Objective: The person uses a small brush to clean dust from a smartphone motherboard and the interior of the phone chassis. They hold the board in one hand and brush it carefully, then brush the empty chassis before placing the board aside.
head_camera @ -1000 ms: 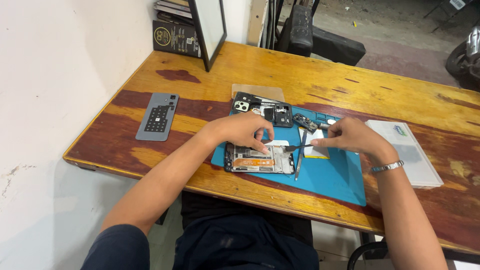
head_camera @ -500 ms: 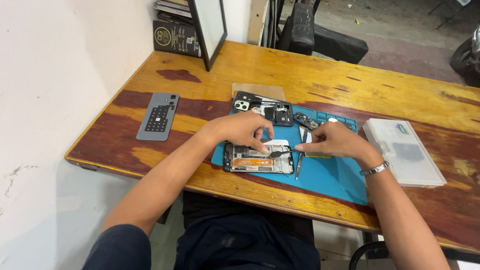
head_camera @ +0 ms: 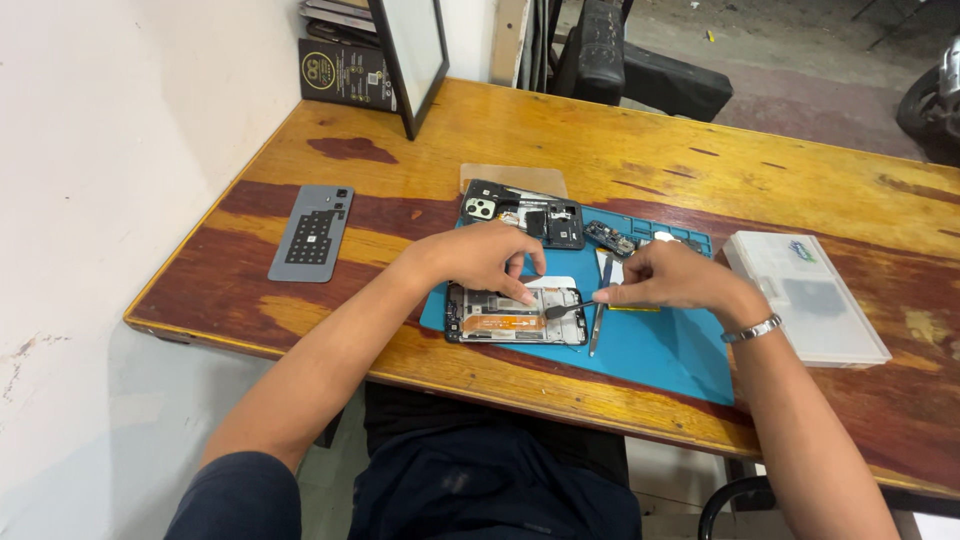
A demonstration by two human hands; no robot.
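Head view: opened phone (head_camera: 515,315) lies flat on the blue mat (head_camera: 660,350), near the front edge of the wooden surface (head_camera: 700,150); step in hand looks like prying or lifting a small part inside the phone w/ a thin tool (head_camera: 568,306); next move prob calls for a light, steady tip, no slipping onto the board. Left hand (head_camera: 485,258) arched over the phone's top edge, fingers curled down, pinning it; not clamped on anything. Right hand (head_camera: 665,280) pinched shut on the tool, wrist low, tip at the phone's right end. Tweezers (head_camera: 600,318) lie just beside the phone; back cover (head_camera: 312,231) well apart at left; plastic box (head_camera: 805,297) at right.
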